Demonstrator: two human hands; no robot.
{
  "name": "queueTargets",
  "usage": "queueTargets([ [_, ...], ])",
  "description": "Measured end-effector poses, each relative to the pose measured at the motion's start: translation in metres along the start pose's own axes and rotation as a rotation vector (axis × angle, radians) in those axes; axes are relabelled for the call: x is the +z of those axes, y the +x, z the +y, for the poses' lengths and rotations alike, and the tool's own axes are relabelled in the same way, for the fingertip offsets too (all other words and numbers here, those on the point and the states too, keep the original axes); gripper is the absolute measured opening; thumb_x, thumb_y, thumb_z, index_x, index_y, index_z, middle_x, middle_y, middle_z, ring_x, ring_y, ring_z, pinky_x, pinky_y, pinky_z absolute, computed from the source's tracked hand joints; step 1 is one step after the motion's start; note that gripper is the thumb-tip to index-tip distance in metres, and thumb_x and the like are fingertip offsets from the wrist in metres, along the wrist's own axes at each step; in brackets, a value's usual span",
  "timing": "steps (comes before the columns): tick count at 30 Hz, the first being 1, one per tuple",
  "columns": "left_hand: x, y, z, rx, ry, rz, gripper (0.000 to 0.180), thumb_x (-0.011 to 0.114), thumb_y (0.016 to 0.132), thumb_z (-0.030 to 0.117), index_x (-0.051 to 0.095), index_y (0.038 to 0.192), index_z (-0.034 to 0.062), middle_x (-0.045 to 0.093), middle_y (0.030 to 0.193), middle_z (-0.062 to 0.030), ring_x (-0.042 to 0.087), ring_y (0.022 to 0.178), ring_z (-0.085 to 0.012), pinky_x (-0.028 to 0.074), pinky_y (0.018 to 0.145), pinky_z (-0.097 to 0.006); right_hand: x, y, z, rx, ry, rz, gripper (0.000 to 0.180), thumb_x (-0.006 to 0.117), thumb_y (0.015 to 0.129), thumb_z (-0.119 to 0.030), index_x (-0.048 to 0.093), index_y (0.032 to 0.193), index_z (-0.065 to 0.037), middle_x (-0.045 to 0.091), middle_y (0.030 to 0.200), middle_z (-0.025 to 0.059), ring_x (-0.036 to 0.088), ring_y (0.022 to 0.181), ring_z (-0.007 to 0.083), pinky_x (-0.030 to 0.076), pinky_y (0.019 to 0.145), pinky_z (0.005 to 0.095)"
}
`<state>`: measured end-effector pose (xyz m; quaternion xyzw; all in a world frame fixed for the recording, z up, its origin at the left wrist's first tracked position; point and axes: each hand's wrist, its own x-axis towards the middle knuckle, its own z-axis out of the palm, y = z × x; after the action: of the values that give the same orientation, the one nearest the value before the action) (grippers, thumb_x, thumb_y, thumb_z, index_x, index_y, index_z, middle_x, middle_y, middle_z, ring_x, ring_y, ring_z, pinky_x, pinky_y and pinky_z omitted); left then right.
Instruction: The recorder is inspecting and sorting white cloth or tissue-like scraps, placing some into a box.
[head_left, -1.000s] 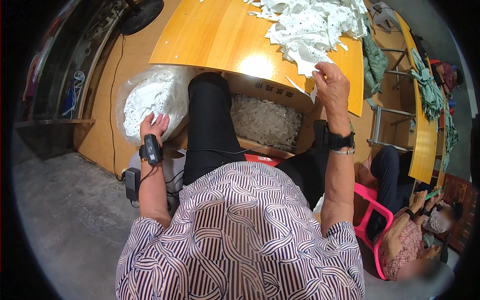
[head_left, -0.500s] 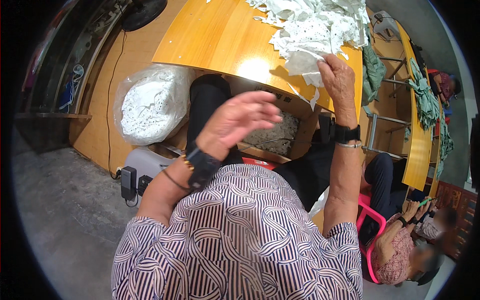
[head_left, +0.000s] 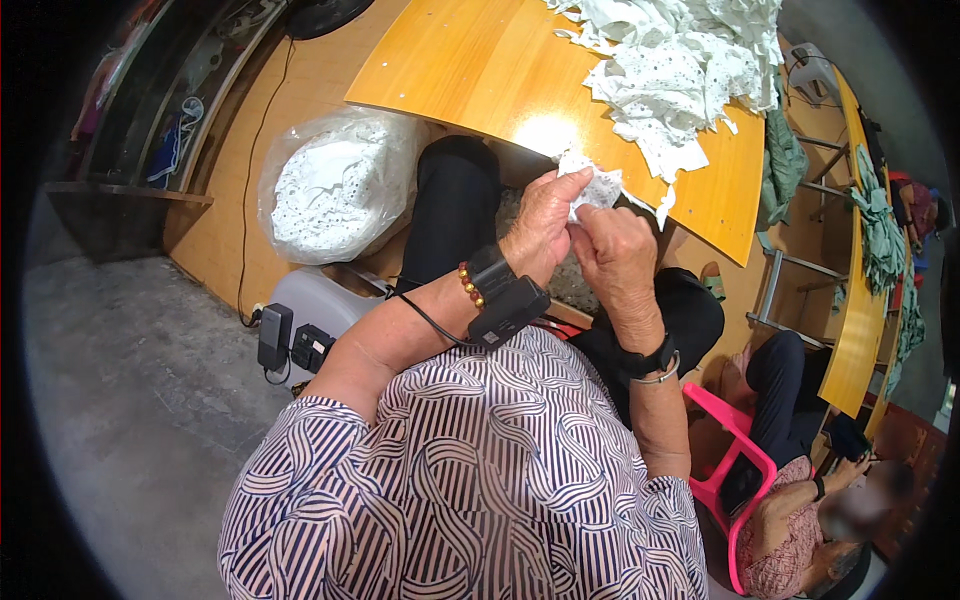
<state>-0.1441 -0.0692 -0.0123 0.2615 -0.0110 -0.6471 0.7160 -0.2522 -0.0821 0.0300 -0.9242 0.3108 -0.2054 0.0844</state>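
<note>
My left hand [head_left: 540, 228] and my right hand [head_left: 618, 255] meet in front of the table's near edge, over my lap. Between them is a small white piece of cloth [head_left: 600, 190] with dark specks. The left thumb and fingers pinch its left side. Curled fingers of the right hand grip its lower edge. Beyond, a heap of the same speckled white cloth pieces [head_left: 680, 75] covers the right part of the wooden table [head_left: 450, 65], and a thin strip dangles over the edge. Below my hands, a container of scraps [head_left: 572, 288] is mostly hidden.
A clear plastic bag [head_left: 335, 190] full of speckled white pieces stands left of my leg. Green cloth [head_left: 785, 165] hangs past the table's right end. At lower right a person sits by a pink chair [head_left: 735, 440]. A grey stool [head_left: 335, 300] is under me.
My right hand has drawn a cloth piece off the heap, back toward my lap. My left hand, empty before, has come to it and now pinches the piece too. The view has shifted slightly.
</note>
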Motion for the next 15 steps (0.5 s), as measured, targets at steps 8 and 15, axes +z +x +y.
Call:
queueTargets([
  [8, -0.016, -0.023, 0.035, 0.039, 0.39, -0.138, 0.023, 0.057, 0.075, -0.001, 0.057, 0.099, -0.0026, 0.06, 0.083, -0.0054, 0.058, 0.071, -0.0111, 0.048, 0.065, -0.024, -0.002, -0.019, 0.021, 0.474, 0.81, -0.038, 0.016, 0.062, 0.078, -0.014, 0.06, 0.076, 0.001, 0.054, 0.059, 0.0022, 0.05, 0.055, 0.0079, 0.04, 0.051, 0.0227],
  [15, -0.009, -0.04, 0.042, -0.203, 0.64, -0.307, 0.03, 0.056, 0.069, -0.003, 0.06, 0.099, 0.0002, 0.061, 0.084, -0.0036, 0.057, 0.074, -0.0092, 0.045, 0.071, -0.021, 0.008, -0.007, 0.031, 0.617, 1.46, -0.119, 0.043, 0.055, 0.083, -0.033, 0.054, 0.107, 0.002, 0.056, 0.075, -0.0003, 0.048, 0.061, 0.0052, 0.039, 0.056, 0.018],
])
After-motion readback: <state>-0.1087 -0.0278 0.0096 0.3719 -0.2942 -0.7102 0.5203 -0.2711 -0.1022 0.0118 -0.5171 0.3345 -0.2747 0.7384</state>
